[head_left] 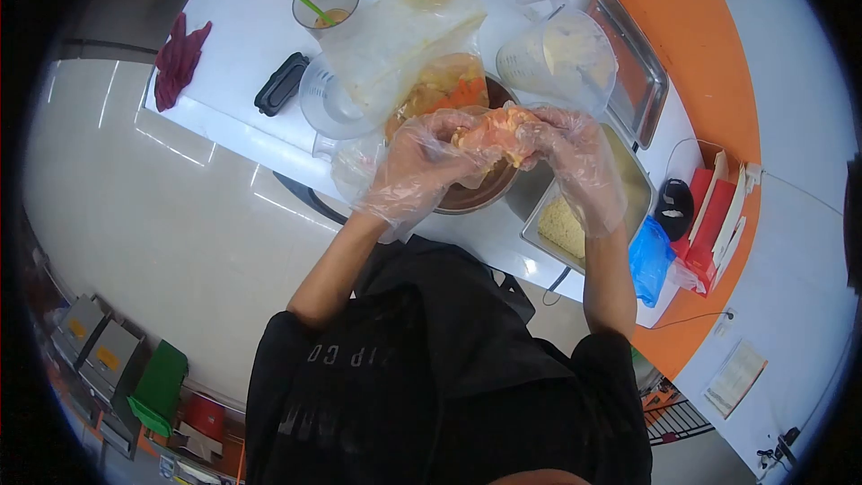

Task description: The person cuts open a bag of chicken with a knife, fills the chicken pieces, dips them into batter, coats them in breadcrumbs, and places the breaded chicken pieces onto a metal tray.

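Observation:
Both hands wear clear plastic gloves. My left hand [422, 157] and my right hand [575, 148] grip a piece of raw, orange-pink meat [498, 133] between them, fingers closed on its two sides. Beneath it is a brown round bowl [494, 193], partly hidden by my hands. A clear plastic bag [449, 81] with orange and yellowish contents lies at the bowl's far side. Right of the bowl, partly behind my right hand, stands a metal tray [639, 189] holding pale crumbs [563, 229].
Beyond the bowl are a measuring jug [561, 54], an empty metal tray [648, 108], a clear container [328, 103] and a cup with a green straw [325, 2]. A black case [281, 83] and dark red cloth [180, 63] lie left. A blue bag [650, 260] is right.

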### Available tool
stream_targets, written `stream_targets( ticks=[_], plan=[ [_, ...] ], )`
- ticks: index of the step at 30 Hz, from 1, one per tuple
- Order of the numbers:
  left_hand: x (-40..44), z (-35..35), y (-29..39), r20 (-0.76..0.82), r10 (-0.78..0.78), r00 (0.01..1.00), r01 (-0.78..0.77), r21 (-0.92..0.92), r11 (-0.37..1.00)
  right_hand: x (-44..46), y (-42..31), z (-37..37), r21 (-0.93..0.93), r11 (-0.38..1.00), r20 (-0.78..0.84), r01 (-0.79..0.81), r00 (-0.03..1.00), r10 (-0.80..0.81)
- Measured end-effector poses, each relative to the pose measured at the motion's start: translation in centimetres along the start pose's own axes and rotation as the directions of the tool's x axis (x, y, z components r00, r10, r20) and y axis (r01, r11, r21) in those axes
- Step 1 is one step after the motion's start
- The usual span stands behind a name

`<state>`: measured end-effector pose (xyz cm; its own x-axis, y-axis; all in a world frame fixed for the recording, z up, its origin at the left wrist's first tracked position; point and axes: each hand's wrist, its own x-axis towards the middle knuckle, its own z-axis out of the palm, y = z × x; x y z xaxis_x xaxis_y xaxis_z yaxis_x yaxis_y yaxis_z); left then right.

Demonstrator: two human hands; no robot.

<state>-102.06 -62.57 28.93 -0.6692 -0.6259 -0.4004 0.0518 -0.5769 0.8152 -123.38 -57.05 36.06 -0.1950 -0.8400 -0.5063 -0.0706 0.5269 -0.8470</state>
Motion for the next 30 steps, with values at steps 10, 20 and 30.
stream_targets(
  ticks=[10,20,30],
  plan=[
    [-1.3,-0.2,1.8,-0.022,-0.068,0.997,0.066,-0.074,0.995,0.5,1.7,0.3,0.317,0.948,0.047,-0.018,0.999,0.003],
    [-1.6,-1.3,2.4,-0.035,-0.135,0.99,0.13,-0.119,0.984,0.6,0.7,1.5,-0.066,0.995,0.186,0.069,0.981,-0.055],
    [-2.2,-3.0,2.0,0.04,-0.121,0.992,0.127,-0.21,0.969,1.3,1.4,0.7,0.21,0.977,0.009,0.016,1.0,-0.018]
  ],
)
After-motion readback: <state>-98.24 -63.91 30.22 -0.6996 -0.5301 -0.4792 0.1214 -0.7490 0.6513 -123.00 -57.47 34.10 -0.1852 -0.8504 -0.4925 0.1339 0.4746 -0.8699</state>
